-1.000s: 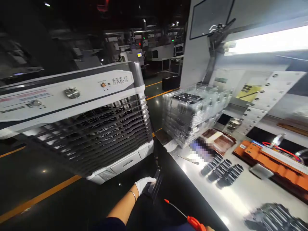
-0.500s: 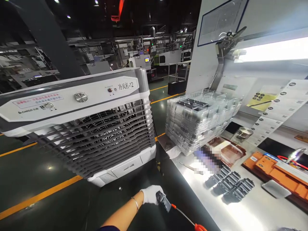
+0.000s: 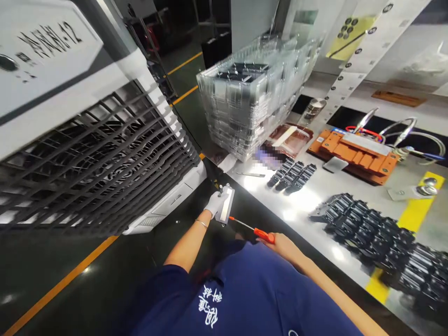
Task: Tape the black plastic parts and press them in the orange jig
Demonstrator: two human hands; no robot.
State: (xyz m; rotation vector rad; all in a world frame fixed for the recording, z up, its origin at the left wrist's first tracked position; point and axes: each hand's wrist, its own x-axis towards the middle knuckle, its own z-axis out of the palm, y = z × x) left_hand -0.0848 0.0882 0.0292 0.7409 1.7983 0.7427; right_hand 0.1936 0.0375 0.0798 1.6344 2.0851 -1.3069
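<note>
My left hand [image 3: 214, 204], in a white glove, grips a small flat rectangular part [image 3: 226, 205] beside the bench edge. Its upturned face is grey and catches the light. From the right, my bare right hand [image 3: 278, 243] is wrapped round the orange handle of a thin-shafted tool [image 3: 264, 235]. The tool's orange tip lies close to the part's lower right edge; whether it touches I cannot tell. Several black ribbed plastic parts [image 3: 292, 176] lie in rows on the metal bench [image 3: 280, 205], and a larger group of black parts [image 3: 371, 228] sits nearer on the right.
A large air cooler [image 3: 171, 186] stands close on my left. Stacked clear plastic trays [image 3: 234, 109] occupy the bench's far end, near tweezers [image 3: 250, 174] and a brown translucent tray [image 3: 292, 140]. An orange fixture [image 3: 353, 154] with hoses is at the back.
My view has swung down and to the right. The held part now shows its bright flat face, and my right hand with the tool's handle has come into view.
</note>
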